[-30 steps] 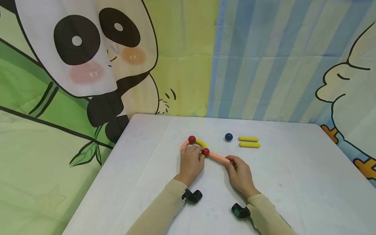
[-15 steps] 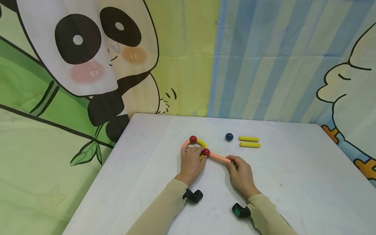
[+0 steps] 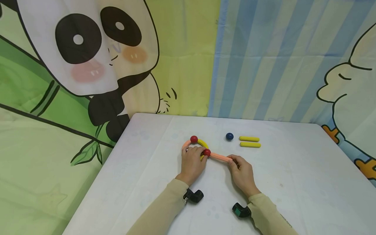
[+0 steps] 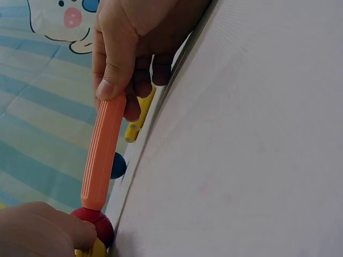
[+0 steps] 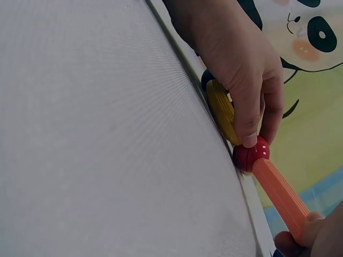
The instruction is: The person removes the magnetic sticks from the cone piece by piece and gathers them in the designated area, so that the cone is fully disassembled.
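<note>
My left hand [image 3: 192, 164] holds a red ball [image 3: 207, 152] with thumb and fingertips, the thumb pressed on it in the right wrist view. A straight ribbed peach stick [image 3: 221, 157] joins this ball, and my right hand [image 3: 242, 173] pinches its outer end between thumb and fingers. On the ball's other side a curved yellow rod [image 3: 203, 143] arcs to a second red ball [image 3: 194, 139]. From there a curved peach rod [image 3: 186, 144] runs down behind my left fingers. A dark blue ball [image 5: 206, 79] also shows past the yellow piece in the right wrist view.
Behind the hands on the white table [image 3: 293, 182], a dark blue ball [image 3: 229, 136] lies left of two parallel yellow sticks, one farther back [image 3: 249, 138] and one nearer [image 3: 250, 144]. A printed cloth backdrop [image 3: 188, 58] hangs behind the far edge.
Both hands and the joined pieces have shifted very slightly right. The straight peach stick's outer end has swung a little away from the person, so it lies flatter in the head view.
</note>
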A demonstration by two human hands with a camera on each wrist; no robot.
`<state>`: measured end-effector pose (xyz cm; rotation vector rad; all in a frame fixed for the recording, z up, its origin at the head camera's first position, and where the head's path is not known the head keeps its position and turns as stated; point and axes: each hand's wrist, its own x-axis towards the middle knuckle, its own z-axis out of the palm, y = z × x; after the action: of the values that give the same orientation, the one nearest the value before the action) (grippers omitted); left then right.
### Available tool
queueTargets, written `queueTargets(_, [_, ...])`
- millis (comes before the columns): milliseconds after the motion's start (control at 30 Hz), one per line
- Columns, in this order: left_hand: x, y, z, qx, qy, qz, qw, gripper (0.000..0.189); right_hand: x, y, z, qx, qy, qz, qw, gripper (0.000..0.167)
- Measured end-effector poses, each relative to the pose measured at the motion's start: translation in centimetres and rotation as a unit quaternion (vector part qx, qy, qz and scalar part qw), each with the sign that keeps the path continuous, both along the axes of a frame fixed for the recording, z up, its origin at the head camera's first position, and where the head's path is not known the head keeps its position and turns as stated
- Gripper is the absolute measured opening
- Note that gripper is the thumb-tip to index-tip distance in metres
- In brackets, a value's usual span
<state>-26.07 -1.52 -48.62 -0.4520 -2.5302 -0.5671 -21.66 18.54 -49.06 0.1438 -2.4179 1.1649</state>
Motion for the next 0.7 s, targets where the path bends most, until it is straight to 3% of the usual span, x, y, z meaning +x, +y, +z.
queueTargets(700, [0.18, 0.11, 0.04, 0.01, 0.001, 0.001, 1.0, 0.025, -0.33, 0.9, 0.27, -0.026, -0.064, 0.007, 0.9976, 0.016])
